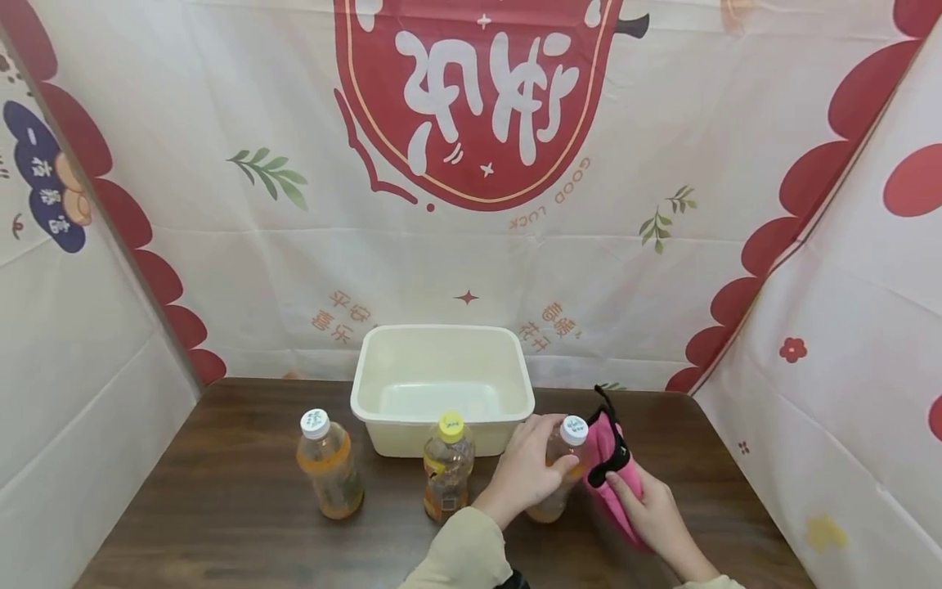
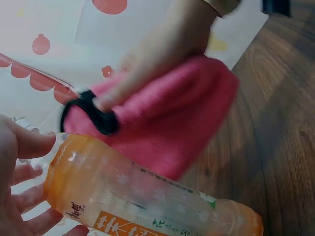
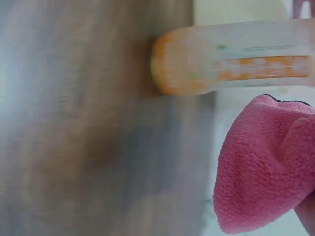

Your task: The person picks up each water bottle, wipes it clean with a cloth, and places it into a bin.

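Note:
My left hand [image 1: 524, 465] grips a clear plastic bottle [image 1: 548, 509] around its upper part, just below the white cap [image 1: 574, 430]. The bottle has orange bands and a printed label [image 2: 123, 222], seen in the left wrist view. My right hand [image 1: 658, 514] holds a pink fleecy cloth [image 3: 266, 167] with black edging and a thin black loop, its thumb on the edging. In the head view the cloth is folded over beside the bottle; whether they touch I cannot tell. The right hand's fingers are mostly hidden behind the cloth.
A cream plastic basin [image 1: 441, 438] stands at the table's back, nothing visible inside. In front of it is a yellow-capped bottle [image 1: 447, 474]; to its left, a white-capped bottle [image 1: 334, 474]. Printed fabric [image 1: 456, 262] walls in the dark wooden table [image 1: 235, 491].

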`<action>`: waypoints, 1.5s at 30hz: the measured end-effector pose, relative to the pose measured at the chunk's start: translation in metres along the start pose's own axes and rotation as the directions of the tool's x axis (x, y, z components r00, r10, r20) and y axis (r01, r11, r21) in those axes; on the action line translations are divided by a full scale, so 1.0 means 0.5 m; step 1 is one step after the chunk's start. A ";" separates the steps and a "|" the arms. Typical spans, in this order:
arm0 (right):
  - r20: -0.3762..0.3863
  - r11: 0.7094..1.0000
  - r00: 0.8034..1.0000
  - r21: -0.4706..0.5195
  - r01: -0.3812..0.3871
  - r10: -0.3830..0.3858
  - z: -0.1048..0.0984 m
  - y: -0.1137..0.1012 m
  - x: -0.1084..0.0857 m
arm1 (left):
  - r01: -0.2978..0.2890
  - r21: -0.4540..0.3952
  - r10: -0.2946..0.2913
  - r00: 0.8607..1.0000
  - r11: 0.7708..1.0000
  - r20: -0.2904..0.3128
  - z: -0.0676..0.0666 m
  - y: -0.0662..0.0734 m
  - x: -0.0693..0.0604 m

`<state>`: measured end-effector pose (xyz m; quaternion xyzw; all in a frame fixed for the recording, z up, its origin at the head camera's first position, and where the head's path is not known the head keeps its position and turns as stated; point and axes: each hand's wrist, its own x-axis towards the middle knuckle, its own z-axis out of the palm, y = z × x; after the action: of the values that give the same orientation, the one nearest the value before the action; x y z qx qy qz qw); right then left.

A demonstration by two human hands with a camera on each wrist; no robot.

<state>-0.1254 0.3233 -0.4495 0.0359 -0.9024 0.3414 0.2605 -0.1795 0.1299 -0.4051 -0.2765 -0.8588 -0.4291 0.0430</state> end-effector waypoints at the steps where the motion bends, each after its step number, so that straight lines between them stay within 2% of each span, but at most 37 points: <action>1: -0.009 1.000 1.000 0.005 0.021 -0.021 -0.005 -0.009 0.005 | -0.009 0.008 0.009 1.000 1.000 0.006 -0.001 -0.001 -0.001; 5: -0.028 0.992 0.992 0.012 0.126 -0.126 -0.019 -0.039 0.027 | -0.034 0.017 0.034 0.999 0.999 0.020 -0.001 -0.003 -0.001; 8: -0.007 0.980 0.980 0.024 0.198 -0.198 -0.022 -0.055 0.043 | -0.057 0.015 0.057 0.998 0.998 0.012 -0.001 -0.004 -0.002; 11: 0.020 0.971 0.972 0.046 0.234 -0.235 -0.019 -0.067 0.054 | -0.066 0.002 0.066 0.998 0.998 0.009 0.000 -0.005 -0.002; 18: 0.022 0.969 0.971 0.072 0.237 -0.239 0.001 -0.066 0.055 | -0.039 0.000 0.039 0.999 0.999 0.034 0.011 -0.010 -0.006; 26: -0.036 0.972 0.974 0.065 0.224 -0.222 0.032 -0.025 0.018 | -0.085 -0.002 0.085 0.996 0.996 0.001 0.019 -0.012 -0.009; 29: -0.034 0.970 0.973 0.079 0.229 -0.227 0.048 -0.004 -0.001 | -0.094 0.004 0.094 0.995 0.996 -0.015 0.021 -0.014 -0.009; 32: 0.018 0.969 0.971 0.068 0.237 -0.239 0.069 0.022 -0.018 | -0.099 0.016 0.099 0.995 0.995 -0.028 0.020 -0.015 -0.006; 35: 0.131 0.975 0.967 0.070 0.211 -0.218 0.090 0.049 -0.036 | -0.101 0.018 0.102 0.994 0.995 -0.026 0.017 -0.015 -0.003; 38: 0.248 0.985 0.953 0.059 0.163 -0.173 0.107 0.075 -0.050 | -0.107 0.010 0.107 0.994 0.994 -0.024 0.016 -0.015 -0.002; 40: 0.289 0.987 0.944 0.027 0.157 -0.158 0.115 0.091 -0.057 | -0.115 0.008 0.115 0.993 0.993 -0.027 0.017 -0.014 -0.002; 42: 0.293 0.978 0.936 -0.011 0.208 -0.196 0.122 0.105 -0.061 | -0.122 0.008 0.122 0.992 0.993 -0.036 0.019 -0.015 -0.003; 45: 0.263 0.942 0.914 -0.051 0.332 -0.308 0.132 0.122 -0.064 | -0.124 0.011 0.125 0.991 0.992 -0.039 0.022 -0.017 -0.005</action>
<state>-0.1420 0.3243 -0.5434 0.2137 -0.9251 0.2439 0.1978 -0.1802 0.1332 -0.4190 -0.3208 -0.8406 -0.4274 0.0881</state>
